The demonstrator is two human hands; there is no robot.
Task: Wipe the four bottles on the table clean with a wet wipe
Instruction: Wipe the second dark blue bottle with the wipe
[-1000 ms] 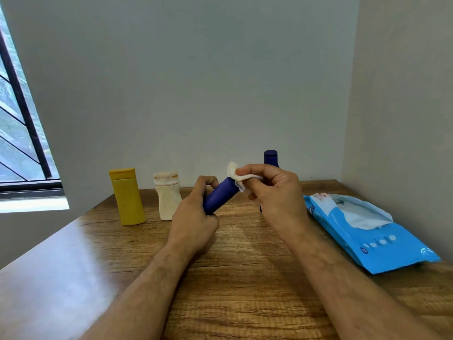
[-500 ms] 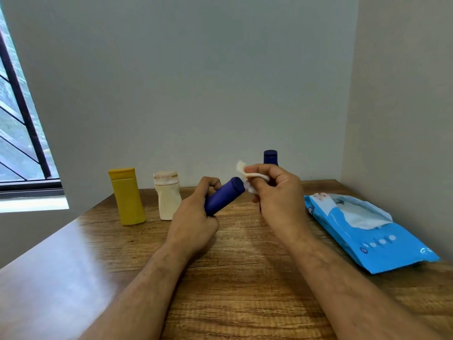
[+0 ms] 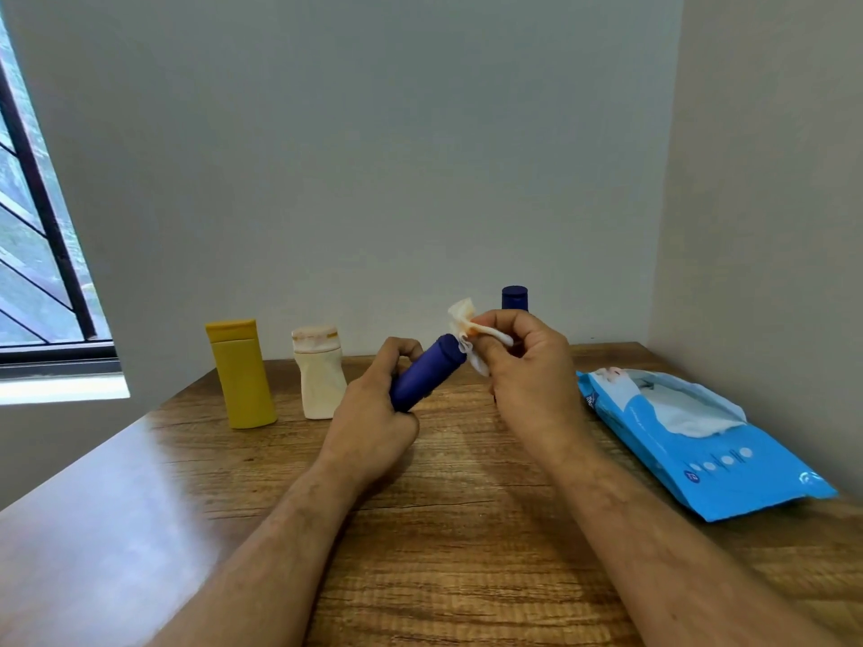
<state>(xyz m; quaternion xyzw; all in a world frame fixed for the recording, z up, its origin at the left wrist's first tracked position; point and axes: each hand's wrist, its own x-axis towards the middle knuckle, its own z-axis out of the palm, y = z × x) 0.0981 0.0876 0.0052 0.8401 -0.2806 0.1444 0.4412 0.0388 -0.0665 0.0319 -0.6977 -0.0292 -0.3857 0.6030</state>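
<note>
My left hand (image 3: 371, 420) grips a dark blue bottle (image 3: 427, 373), tilted with its upper end pointing up and to the right. My right hand (image 3: 525, 371) pinches a crumpled white wet wipe (image 3: 467, 329) with orange stains, and the wipe touches the bottle's upper end. A yellow bottle (image 3: 240, 373) and a cream bottle (image 3: 319, 371) with orange smears on its cap stand upright at the back left. Behind my right hand stands a second dark blue bottle (image 3: 514, 298); only its cap shows.
A blue pack of wet wipes (image 3: 700, 452) lies open on the right of the wooden table (image 3: 467, 576), close to the side wall. A window (image 3: 37, 254) is at the far left. The back wall runs just behind the bottles.
The wipe has slid from over the bottle's upper part to its tip. My right hand has shifted slightly right and up. The left hand keeps its grip.
</note>
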